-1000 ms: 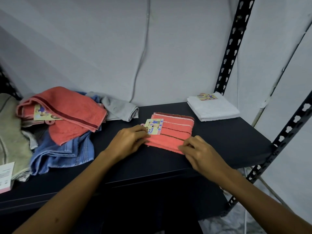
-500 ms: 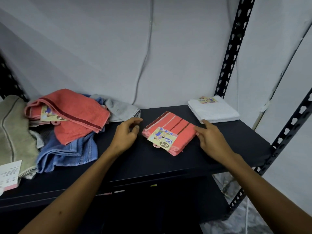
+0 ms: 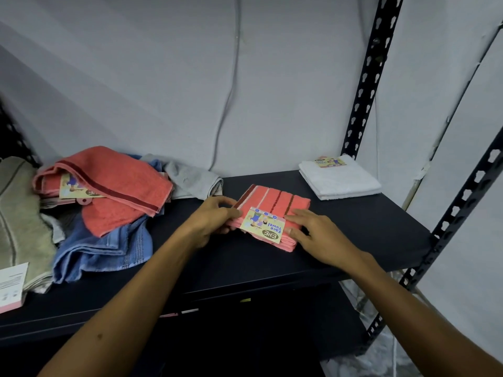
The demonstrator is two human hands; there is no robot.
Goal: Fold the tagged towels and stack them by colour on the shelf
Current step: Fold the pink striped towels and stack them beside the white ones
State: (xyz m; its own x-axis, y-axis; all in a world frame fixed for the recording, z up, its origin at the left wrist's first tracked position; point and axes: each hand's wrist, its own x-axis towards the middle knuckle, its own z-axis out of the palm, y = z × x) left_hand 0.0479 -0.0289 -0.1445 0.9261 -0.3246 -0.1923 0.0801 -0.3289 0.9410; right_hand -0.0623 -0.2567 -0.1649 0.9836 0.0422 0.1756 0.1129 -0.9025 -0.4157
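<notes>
Folded coral striped face towel [image 3: 275,206] sits mid-shelf on the black shelf [image 3: 353,229], card tag [image 3: 262,228] facing up on its near edge. My left hand [image 3: 211,223] pinches the towel's left edge, fingers curled onto it beside the tag. My right hand [image 3: 317,235] lies on the right near corner, fingers fairly straight, pressing down, not gripping as far as I can see.

Folded white towel [image 3: 340,179] with its own tag sits at the back right corner, well apart from the coral one. Unfolded pile at left: coral towel [image 3: 109,191], blue towel [image 3: 109,246], grey towel [image 3: 190,178], beige towel [image 3: 19,213].

Risks as I judge them:
- The coral fold looks loose at the near edge, where the layers show. If I lift with only the left pinch, the layers can fan open and I redo the fold.
- The towel lies skewed to the shelf edge. Sliding it under the flat right hand could drag the top layer and bunch it.
- The tag sticks out past the near edge and could snag or bend under my fingers.
- Colour mix-up: setting coral on the white towel would break the sort, so it needs its own spot.
- It sits fairly near the front lip, so a careless pull toward me could tip it off the shelf.
- The pile at left is heaped, and reaching in next may drag neighbours along.
</notes>
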